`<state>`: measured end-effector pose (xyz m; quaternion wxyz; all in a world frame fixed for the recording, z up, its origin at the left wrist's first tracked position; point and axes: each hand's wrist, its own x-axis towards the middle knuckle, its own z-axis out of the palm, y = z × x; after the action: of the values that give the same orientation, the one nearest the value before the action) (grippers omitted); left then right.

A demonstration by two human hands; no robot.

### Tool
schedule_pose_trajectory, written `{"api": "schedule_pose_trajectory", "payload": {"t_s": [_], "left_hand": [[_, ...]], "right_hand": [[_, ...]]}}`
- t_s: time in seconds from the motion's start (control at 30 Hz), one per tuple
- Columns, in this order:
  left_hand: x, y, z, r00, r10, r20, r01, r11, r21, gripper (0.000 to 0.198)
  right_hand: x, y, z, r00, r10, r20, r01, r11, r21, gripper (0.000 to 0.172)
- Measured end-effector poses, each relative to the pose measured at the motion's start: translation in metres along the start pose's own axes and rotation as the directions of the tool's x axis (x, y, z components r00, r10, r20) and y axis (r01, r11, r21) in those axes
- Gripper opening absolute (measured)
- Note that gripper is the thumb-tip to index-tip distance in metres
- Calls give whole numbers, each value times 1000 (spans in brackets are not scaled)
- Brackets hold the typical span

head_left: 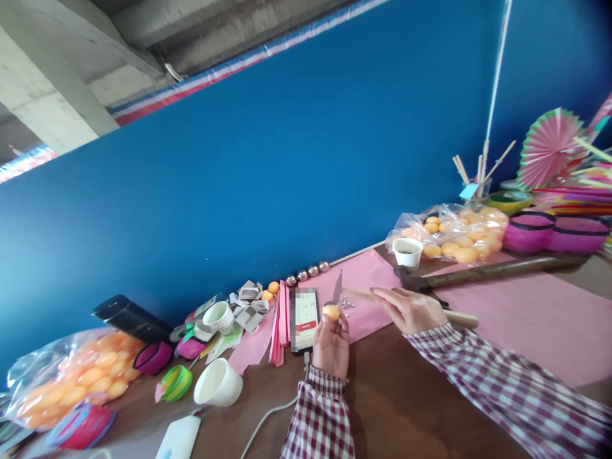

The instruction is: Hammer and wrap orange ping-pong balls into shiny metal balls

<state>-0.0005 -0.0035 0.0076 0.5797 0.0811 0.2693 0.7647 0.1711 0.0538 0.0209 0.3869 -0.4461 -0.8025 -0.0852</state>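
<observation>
My left hand (331, 349) holds a small orange ball (330, 313) upright in its fingertips. The ball looks like a table tennis ball, and its top is dark. To the right, my right hand (415, 310) is closed around a pale wooden stick (358, 294) that points left toward the ball. A dark pointed blade shape (338, 287) stands just behind the ball; what it belongs to, I cannot tell. Small shiny bits (348, 303) lie beside it on pink paper (368, 271). A thicker wooden handle (461, 319) shows past my right hand.
Left of my hands are a phone (305, 319) with a cable, a white cup (218, 382) and a bag of orange balls (90, 376). A hammer (497, 271) lies at right, near another ball bag (463, 239). Several metallic balls (313, 271) line the blue wall (287, 159).
</observation>
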Motion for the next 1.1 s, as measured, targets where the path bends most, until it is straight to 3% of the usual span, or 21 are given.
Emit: {"api": "schedule_pose_trajectory", "payload": {"t_s": [0.17,0.33,0.67,0.87,1.1], "left_hand": [[-1,2,0,999,-7,-40,6,1000,-27,14],[-2,3,1,1000,-25,-18,24,999,-46,15],[-2,2,1,997,-83,2,83,996,-29,19],[1,2,-1,998,-68,-16,67,996,-54,20],[1,2,0,998,-61,25,63,997,-52,19]], "right_hand": [[1,2,-1,998,30,-54,-28,999,24,31],[-1,-1,2,1000,19,13,-19,1000,-1,31],[0,-3,-3,1000,4,17,-4,1000,-17,31],[1,-1,-5,999,12,-46,-12,1000,7,30],[-2,-5,-3,1000,-11,22,11,1000,-9,30]]}}
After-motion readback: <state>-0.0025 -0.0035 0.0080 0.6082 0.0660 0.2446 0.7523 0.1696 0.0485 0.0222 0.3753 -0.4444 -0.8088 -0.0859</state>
